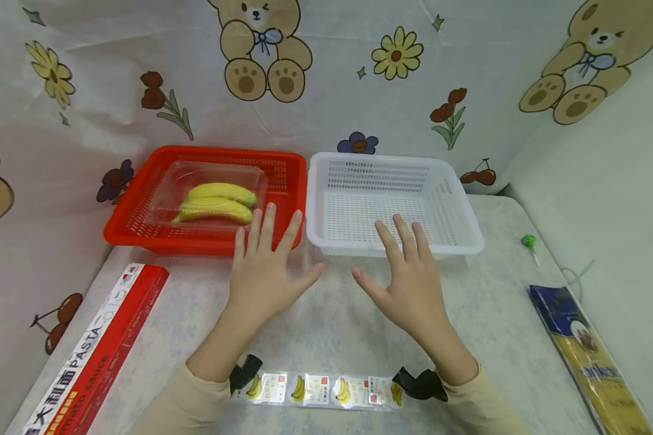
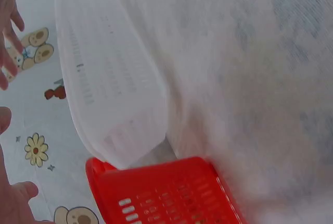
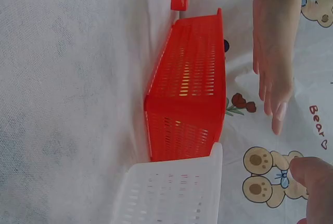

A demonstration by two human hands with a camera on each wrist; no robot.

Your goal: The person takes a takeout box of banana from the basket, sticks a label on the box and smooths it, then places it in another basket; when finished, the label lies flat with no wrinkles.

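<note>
Both hands hover over the table with fingers spread and nothing held. The left hand (image 1: 263, 266) is in front of the red basket (image 1: 125, 223), its fingertips overlapping the basket's front rim in the head view. Inside that basket lies a clear plastic tray (image 1: 168, 181) with yellow bananas (image 1: 214, 208) in it. My right hand (image 1: 410, 284) is before the white basket (image 1: 394, 160), fingertips overlapping its front side. Close to the wrists lies a strip of banana-printed labels (image 1: 315, 389) on the table. In the right wrist view the left hand (image 3: 273, 62) shows with straight fingers.
A long red pasta box (image 1: 103, 350) lies along the left side. At the right edge are a yellow and blue pasta packet (image 1: 588, 356) and a green-wrapped lollipop (image 1: 529, 241). Behind the baskets hangs a bear-and-flower patterned cloth (image 1: 332, 66).
</note>
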